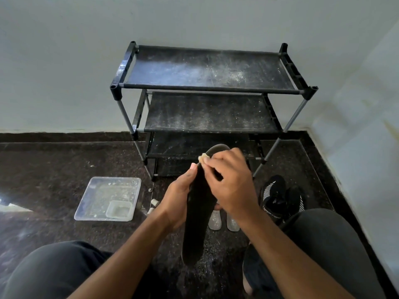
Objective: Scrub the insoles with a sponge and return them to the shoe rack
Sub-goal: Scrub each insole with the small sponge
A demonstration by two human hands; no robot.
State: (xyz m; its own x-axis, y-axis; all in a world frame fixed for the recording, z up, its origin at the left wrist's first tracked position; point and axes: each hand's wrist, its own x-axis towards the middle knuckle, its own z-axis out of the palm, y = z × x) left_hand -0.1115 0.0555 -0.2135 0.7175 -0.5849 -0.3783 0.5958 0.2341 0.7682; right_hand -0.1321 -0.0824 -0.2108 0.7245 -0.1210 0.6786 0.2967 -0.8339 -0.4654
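Observation:
A long black insole (pixel 197 214) is held upright-tilted in front of me, its toe end pointing toward the shoe rack (pixel 207 87). My left hand (pixel 179 197) grips its left edge around the middle. My right hand (pixel 228 182) pinches a small pale sponge (pixel 203 157) and presses it against the insole's upper part. The rack is black, with several dusty fabric shelves, and stands against the wall. Most of the sponge is hidden under my fingers.
A clear plastic tray (pixel 95 199) holding a smaller tub (pixel 119 209) sits on the dark floor at left. Black sneakers (pixel 278 199) lie at right, two pale insoles (pixel 216 220) below my hands. My knees frame the bottom; walls meet in the corner at right.

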